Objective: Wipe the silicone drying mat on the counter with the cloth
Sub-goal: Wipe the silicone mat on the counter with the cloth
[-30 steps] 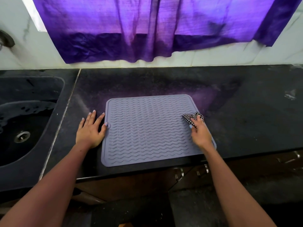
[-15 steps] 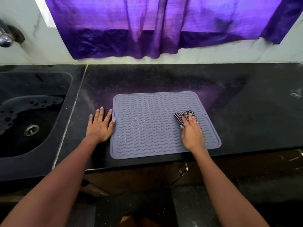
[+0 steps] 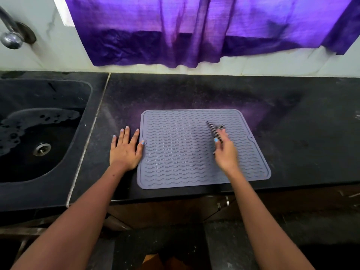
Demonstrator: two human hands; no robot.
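Note:
A grey silicone drying mat with wavy ridges lies flat on the black counter, near its front edge. My right hand is over the mat's right half, blurred by motion, holding a small black-and-white checked cloth that sticks out past the fingertips. My left hand rests flat on the counter beside the mat's left edge, fingers spread, with the thumb tip on the mat's rim.
A black sink with a metal drain and wet patches sits left of the counter. A metal tap is on the wall above it. A purple curtain hangs over the white back wall. Cabinet handles show below the counter edge.
My right hand has swept the cloth leftward across the mat, from its right edge toward the middle. My left hand stays at the mat's left edge. The camera view has shifted left.

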